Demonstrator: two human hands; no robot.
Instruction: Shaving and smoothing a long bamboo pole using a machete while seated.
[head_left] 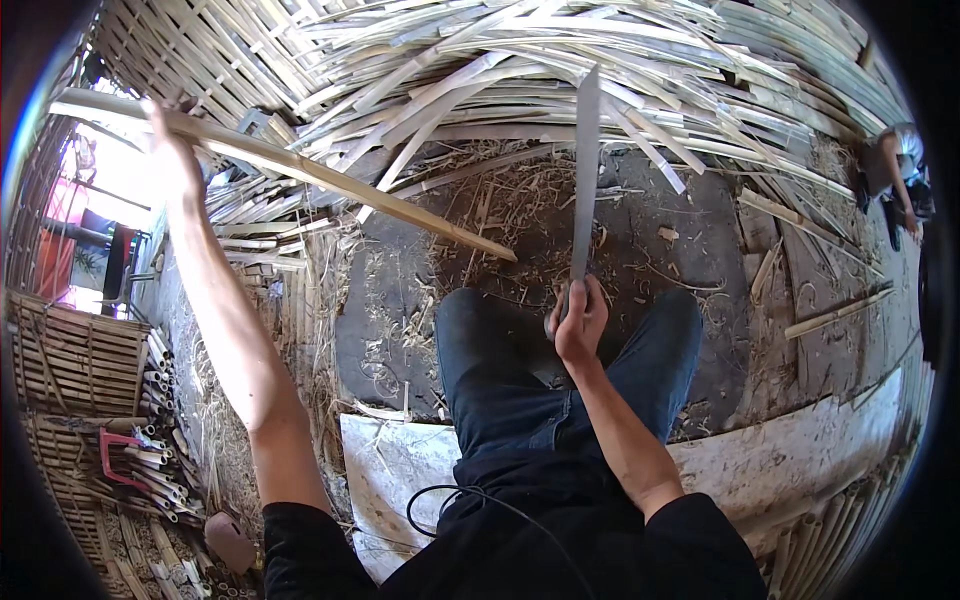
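Note:
My left arm stretches far out to the upper left, and my left hand (176, 158) is closed around a long split bamboo piece (345, 185). The piece slants down to the right, its lower end in front of my knees. In my right hand (580, 322), above my lap, is the handle of a machete (587, 170). Its long, straight blade points up and away from me, to the right of the bamboo's lower end and apart from it. My fingers hide most of the handle.
A large heap of bamboo strips (450, 70) lies ahead. Shavings cover the dark mat (395, 290) around my knees. Bamboo tubes (155, 470) are stacked at the left, beside a red plastic frame (112, 455). Another person (900, 175) is at the far right.

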